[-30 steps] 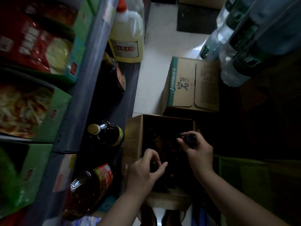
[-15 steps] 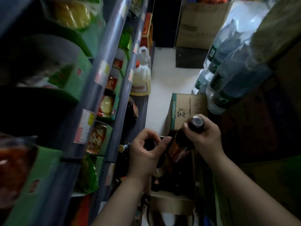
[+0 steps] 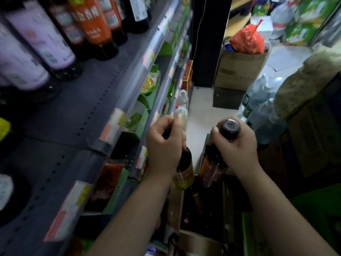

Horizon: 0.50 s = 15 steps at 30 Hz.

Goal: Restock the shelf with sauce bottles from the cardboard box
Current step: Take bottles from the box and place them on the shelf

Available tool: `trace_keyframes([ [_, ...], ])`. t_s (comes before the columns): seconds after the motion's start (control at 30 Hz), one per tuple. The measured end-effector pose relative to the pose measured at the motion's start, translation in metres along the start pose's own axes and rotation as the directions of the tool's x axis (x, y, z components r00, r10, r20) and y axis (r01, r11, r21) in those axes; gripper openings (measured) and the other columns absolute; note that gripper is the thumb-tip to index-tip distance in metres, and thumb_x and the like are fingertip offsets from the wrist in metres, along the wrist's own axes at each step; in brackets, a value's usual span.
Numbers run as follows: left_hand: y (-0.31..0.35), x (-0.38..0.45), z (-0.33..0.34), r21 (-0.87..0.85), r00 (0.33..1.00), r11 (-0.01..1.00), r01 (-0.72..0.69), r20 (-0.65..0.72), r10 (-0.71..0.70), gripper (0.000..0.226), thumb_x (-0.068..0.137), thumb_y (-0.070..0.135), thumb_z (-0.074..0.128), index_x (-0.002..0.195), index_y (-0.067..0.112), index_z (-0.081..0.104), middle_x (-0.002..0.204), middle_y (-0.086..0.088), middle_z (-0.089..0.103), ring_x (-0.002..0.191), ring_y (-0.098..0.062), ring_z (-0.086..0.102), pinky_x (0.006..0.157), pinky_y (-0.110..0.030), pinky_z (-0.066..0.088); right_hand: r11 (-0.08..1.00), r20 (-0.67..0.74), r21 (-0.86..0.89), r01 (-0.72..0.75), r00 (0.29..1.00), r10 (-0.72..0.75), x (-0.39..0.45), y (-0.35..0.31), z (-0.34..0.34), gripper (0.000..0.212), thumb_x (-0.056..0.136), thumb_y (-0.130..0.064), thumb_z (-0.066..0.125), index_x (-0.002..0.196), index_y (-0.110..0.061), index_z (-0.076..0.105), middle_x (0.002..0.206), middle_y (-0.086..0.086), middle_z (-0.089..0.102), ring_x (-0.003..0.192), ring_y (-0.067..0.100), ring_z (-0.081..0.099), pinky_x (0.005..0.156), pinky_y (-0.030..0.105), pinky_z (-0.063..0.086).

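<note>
Two bare hands each clench a dark glass sauce bottle by the neck above the open brown cardboard box (image 3: 201,237) on the floor. Left hand (image 3: 164,145) wraps the yellow-labelled bottle (image 3: 184,172); right hand (image 3: 236,145) grips the red-labelled bottle (image 3: 212,169) just under its dark cap. Both bottles hang upright, close together, beside the grey metal shelf (image 3: 77,115), where purple- and orange-labelled bottles (image 3: 60,34) stand at upper left.

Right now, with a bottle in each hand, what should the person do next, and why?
Probably swing the left hand and its bottle onto the bare shelf beside the standing bottles; both hands already grip bottles lifted above the box, and that shelf lies nearest.
</note>
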<state>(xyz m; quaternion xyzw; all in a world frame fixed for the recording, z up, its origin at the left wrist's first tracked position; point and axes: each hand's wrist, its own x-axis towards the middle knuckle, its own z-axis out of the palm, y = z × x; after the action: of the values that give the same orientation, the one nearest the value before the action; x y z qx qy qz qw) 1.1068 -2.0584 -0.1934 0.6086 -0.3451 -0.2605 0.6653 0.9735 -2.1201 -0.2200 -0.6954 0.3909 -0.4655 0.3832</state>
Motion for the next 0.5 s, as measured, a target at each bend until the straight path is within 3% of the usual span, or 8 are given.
trace_keyframes([
  [0.17,0.059,0.005,-0.011,-0.026,0.995,0.998,-0.065,-0.073,0.063,0.05,0.097,0.017,0.043,0.05,0.003,0.042,0.041,-0.015,0.038,0.037,-0.022,0.036,0.044,-0.026,0.039,0.992,0.139,0.028,0.121,0.983,-0.124,0.026,-0.064,-0.001,0.018,0.079,-0.01,0.063,0.07,0.001,0.053,0.063,0.017,0.057,0.062,0.027,0.057,0.061,0.035,0.044],
  [0.33,0.116,0.005,-0.032,0.039,0.982,0.99,-0.139,-0.121,0.143,0.05,0.093,0.018,0.053,0.047,0.004,0.042,0.042,-0.017,0.041,0.039,-0.018,0.039,0.046,-0.024,0.036,0.982,0.206,0.108,0.158,0.962,-0.177,0.045,-0.12,0.005,0.018,0.079,-0.012,0.063,0.069,0.001,0.054,0.063,0.016,0.061,0.064,0.026,0.06,0.066,0.041,0.047],
  [0.5,0.167,-0.004,-0.058,0.109,0.97,0.979,-0.171,-0.158,0.186,0.04,0.084,0.021,0.067,0.063,-0.005,0.045,0.057,-0.033,0.046,0.045,-0.022,0.042,0.046,-0.03,0.038,0.955,0.26,0.208,0.21,0.929,-0.261,0.054,-0.17,0.02,0.024,0.087,-0.018,0.064,0.071,-0.002,0.056,0.063,0.013,0.063,0.064,0.023,0.062,0.067,0.042,0.05],
])
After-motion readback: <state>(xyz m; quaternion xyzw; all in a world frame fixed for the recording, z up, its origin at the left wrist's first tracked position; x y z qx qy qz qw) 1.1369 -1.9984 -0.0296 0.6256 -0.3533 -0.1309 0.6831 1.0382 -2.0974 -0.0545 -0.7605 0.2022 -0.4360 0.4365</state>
